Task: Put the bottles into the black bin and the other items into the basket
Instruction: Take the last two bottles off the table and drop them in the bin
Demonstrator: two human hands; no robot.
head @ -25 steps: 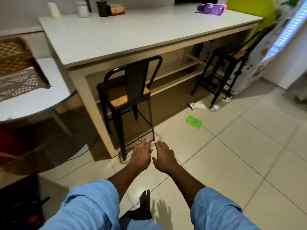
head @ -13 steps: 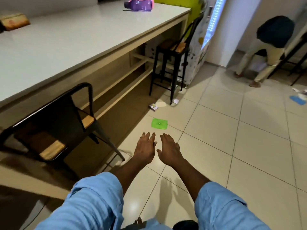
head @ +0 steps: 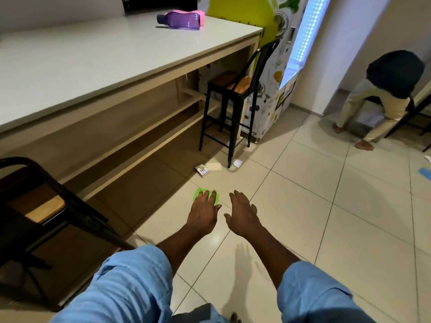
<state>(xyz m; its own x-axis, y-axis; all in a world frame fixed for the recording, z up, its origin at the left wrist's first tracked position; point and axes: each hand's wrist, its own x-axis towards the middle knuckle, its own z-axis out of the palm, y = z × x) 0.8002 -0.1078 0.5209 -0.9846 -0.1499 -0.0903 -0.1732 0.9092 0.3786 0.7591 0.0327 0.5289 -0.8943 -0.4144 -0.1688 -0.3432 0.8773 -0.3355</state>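
Note:
A flat green lid [head: 198,194] lies on the tiled floor, partly hidden behind the fingers of my left hand [head: 203,212], which is stretched out above it with straight fingers. Whether the fingers touch the lid is unclear. My right hand [head: 242,214] hovers beside it, fingers spread and empty. A small printed box [head: 202,170] and a white scrap [head: 237,163] lie on the floor near the stool leg. A purple bottle [head: 179,20] lies on its side on the white counter [head: 98,57]. Neither the black bin nor the basket is in view.
A black bar stool [head: 229,101] stands under the counter's far end, and a black chair [head: 35,206] stands at the left. A person [head: 382,94] bends over at the far right. A blue item [head: 425,172] lies at the right edge of the floor.
I have moved forward along the counter toward the green lid. My hands, earlier short of the lid, now reach it, the left one overlapping it.

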